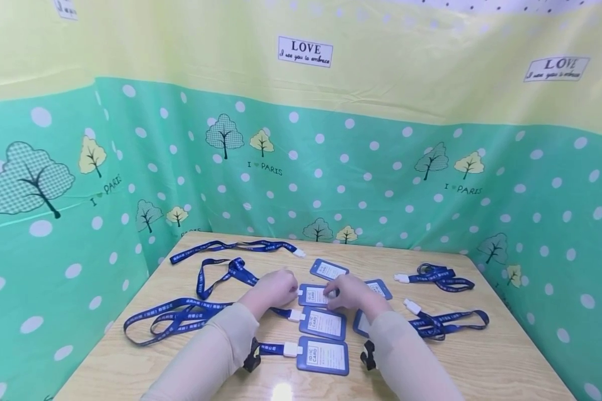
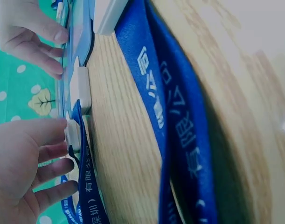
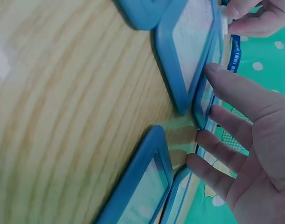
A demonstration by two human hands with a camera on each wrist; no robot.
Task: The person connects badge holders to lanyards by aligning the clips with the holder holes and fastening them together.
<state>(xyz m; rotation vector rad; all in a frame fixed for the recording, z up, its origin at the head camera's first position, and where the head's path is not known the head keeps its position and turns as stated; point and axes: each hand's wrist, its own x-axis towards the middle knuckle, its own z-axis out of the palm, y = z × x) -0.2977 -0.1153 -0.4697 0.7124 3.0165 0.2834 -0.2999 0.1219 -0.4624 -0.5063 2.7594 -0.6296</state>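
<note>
A blue badge holder [image 1: 311,295] with an ID/IC card insert lies in the middle of a column of holders. My right hand [image 1: 351,292] grips its right part, thumb at the near edge and fingers at the far side. At the holder's left end, my left hand [image 1: 277,288] pinches the white clip [image 2: 72,134] of a blue lanyard [image 1: 231,273]. Nearer to me, two more badge holders [image 1: 323,323] [image 1: 323,355] lie with white lanyard clips [image 1: 296,316] [image 1: 290,350] at their left ends. In the right wrist view, my right fingers [image 3: 224,151] are spread beside the holders.
Farther back lies another badge holder [image 1: 328,269]; two more [image 1: 378,288] [image 1: 361,324] are by my right hand. Loose lanyards lie at the back left [image 1: 231,245] and on the right [image 1: 436,275] [image 1: 451,319]. A patterned curtain [image 1: 381,184] encloses the wooden table [image 1: 501,362].
</note>
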